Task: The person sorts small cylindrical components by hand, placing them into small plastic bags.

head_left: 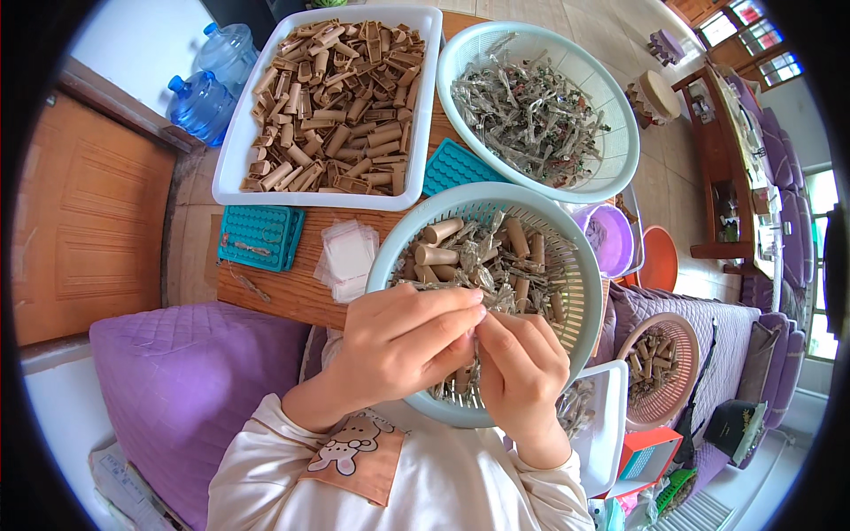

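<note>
Left hand (403, 341) and right hand (522, 367) meet fingertip to fingertip, pinched on a small grey piece (479, 332) over the basket's (390, 252) near rim; tubes (438, 256) lie just beyond.

The left hand (403, 341) and right hand (522, 367) cover the near part of the pale green basket (567, 243), and whatever the fingertips pinch between them is too small to make out. The teal tray (456, 164) shows only 1 corner between the white tray (232, 150) and the 2 baskets. The pink basket (686, 332) holds short tubes too small to tell apart. The 2 water bottles (212, 84) are partly behind the white tray.
</note>
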The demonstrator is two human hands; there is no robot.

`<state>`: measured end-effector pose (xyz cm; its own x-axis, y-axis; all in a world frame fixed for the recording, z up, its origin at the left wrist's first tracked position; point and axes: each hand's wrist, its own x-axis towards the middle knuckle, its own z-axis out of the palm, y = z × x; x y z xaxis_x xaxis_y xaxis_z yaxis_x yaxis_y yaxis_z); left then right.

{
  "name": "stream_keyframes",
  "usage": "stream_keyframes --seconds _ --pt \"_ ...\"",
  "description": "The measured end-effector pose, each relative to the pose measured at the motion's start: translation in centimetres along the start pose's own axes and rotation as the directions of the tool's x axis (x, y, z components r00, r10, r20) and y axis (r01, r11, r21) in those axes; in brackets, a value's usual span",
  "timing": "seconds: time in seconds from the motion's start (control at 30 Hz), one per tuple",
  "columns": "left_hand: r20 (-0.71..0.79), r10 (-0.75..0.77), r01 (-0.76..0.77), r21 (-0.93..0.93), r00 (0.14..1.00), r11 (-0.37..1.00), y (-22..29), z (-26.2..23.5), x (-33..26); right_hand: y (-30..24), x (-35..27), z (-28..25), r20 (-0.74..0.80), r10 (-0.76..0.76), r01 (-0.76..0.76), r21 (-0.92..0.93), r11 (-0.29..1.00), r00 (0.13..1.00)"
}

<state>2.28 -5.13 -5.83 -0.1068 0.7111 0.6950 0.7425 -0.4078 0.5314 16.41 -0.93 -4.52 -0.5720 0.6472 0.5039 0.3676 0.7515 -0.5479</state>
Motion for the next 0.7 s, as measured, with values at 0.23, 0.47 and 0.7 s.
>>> stream_keyframes --seconds 0.23,0.47,0.7 --pt "-0.063 -0.535 0.347 -0.697 0.842 0.628 -4.2 -2.0 -0.3 -1.2 -0.8 -2.1 0.096 -0.101 0.095 0.067 0.993 0.99" --pt "0.16 -0.448 0.366 -0.829 0.879 0.422 -1.0 -1.0 -1.9 -0.2 -1.0 -2.1 0.03 0.272 -0.232 0.617 0.752 0.962" --pt "0.386 -0.334 0.51 -0.62 0.86 0.596 0.2 0.5 -0.4 0.5 -2.0 -2.1 0.073 0.238 -0.232 0.616 0.753 0.968"
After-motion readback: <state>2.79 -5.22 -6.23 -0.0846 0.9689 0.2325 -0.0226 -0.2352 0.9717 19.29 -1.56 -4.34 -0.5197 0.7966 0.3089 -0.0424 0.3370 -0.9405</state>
